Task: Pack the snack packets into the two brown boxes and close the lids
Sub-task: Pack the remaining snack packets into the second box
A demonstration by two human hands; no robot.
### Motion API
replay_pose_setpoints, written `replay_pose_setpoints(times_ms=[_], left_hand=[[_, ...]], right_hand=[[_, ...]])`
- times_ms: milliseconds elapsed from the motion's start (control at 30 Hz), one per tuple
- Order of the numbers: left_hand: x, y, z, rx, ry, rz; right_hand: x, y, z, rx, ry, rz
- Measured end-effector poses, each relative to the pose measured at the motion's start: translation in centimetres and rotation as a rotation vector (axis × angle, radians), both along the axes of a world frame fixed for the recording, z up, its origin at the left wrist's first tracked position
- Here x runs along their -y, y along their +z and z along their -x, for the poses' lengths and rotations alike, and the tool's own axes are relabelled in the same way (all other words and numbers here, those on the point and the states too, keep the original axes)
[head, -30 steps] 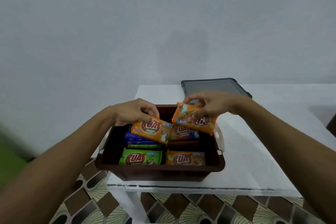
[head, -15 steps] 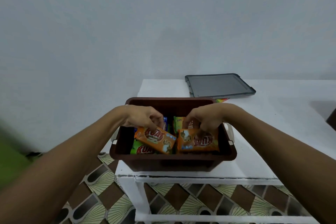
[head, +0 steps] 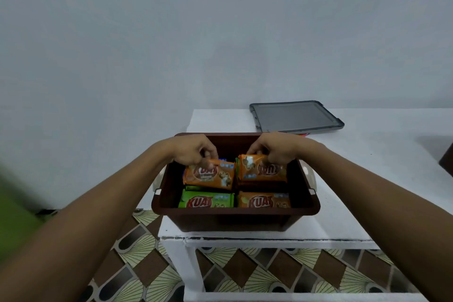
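Note:
A brown box stands open at the front of the white table. Inside, at the front, lie a green packet and an orange packet. My left hand pinches the far edge of an orange packet at the back left of the box. My right hand grips a second orange packet at the back right. Both packets rest low inside the box on other packets; a blue one peeks out behind. Only one brown box shows.
A grey lid lies flat on the table behind the box, with something red and yellow peeking from under its near edge. A plain wall rises behind. Patterned floor tiles show below the table's front edge. A dark object sits at the far right edge.
Both hands have lowered their orange packets from above the box down into its back half, then shifted them from the front towards the back. The camera view has shifted slightly.

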State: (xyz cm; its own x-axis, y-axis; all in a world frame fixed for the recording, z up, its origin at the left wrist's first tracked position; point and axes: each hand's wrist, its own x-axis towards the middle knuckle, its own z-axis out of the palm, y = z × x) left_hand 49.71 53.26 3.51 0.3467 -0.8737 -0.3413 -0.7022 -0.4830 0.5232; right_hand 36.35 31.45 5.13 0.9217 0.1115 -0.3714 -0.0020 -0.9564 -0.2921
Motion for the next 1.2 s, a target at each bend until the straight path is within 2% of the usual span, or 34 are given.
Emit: replay_pose_setpoints(times_ms=[133,233,300,367,433,500,600,667,800,900,967,1100,1200], left_hand=[[0.3,-0.6,-0.2,0.044,0.076,0.016],[0.3,-0.7,-0.1,0.148,0.11,0.071],[0.3,-0.8,0.1,0.345,0.146,0.085],[0.3,-1.2,0.5,0.629,0.187,0.036],[0.3,-1.8,0.7,0.742,0.213,0.033],[0.2,-1.8,0.5,0.627,0.22,0.066],[0.2,-1.3,0.5,0.338,0.18,0.08],[0.4,-1.2,0.5,0.315,0.136,0.038],[0.6,-1.3,0.0,0.369,0.13,0.033],[1.1,-1.2,-0.1,0.256,0.145,0.103],[1.9,-0.8,0.0,0.114,0.172,0.201],[4.8,0.2,-0.1,-0.095,0.235,0.419],[7.7,0.5,-1.0,-0.111,0.286,0.498]], right_hand=[[0.1,-0.7,-0.8,0.041,-0.026,0.009],[0.4,-1.4,-0.6,0.168,-0.055,0.074],[0.4,-2.0,-0.2,0.284,-0.065,0.169],[0.2,-2.8,0.3,0.415,-0.054,0.291],[0.4,-3.5,0.6,0.527,-0.036,0.336],[0.7,-3.4,0.8,0.529,-0.054,0.234],[1.0,-2.7,0.6,0.336,-0.037,0.095],[0.9,-2.7,0.5,0.29,-0.006,0.152],[1.0,-3.2,0.4,0.346,0.018,0.21],[1.5,-2.8,0.6,0.375,0.017,0.084],[2.4,-2.3,0.8,0.411,-0.044,-0.134],[5.5,-1.8,0.3,0.638,-0.294,-0.471],[9.8,-2.8,-0.9,0.704,-0.492,-0.471]])
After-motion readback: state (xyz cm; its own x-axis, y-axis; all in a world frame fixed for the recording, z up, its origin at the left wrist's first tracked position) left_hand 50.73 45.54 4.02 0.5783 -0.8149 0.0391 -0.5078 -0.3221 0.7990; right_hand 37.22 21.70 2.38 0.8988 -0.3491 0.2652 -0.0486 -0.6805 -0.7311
